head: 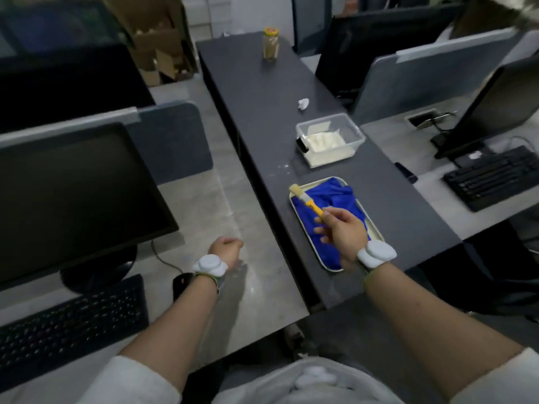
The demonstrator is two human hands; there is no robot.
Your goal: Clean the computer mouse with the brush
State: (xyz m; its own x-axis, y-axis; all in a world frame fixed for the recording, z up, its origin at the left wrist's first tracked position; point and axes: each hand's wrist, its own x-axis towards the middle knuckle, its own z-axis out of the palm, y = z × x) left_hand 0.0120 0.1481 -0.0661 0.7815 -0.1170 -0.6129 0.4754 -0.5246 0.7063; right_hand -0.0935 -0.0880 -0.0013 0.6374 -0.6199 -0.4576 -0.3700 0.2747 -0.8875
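My right hand (341, 228) grips the yellow handle of a brush (306, 199), whose pale bristles point up and to the left over a cream tray (376, 228) lined with a blue cloth (329, 196). My left hand (226, 249) hovers over the grey desk with its fingers curled in a loose fist and nothing visible in it. The black computer mouse (180, 282) lies on the desk just below my left wrist, partly hidden by my forearm.
A black monitor (73, 199) and keyboard (73, 322) stand at the left. On the dark centre table sit a clear plastic tub of white powder (329, 141), a crumpled tissue (303, 104) and a jar (271, 43). Another keyboard (493, 176) and monitor are at the right.
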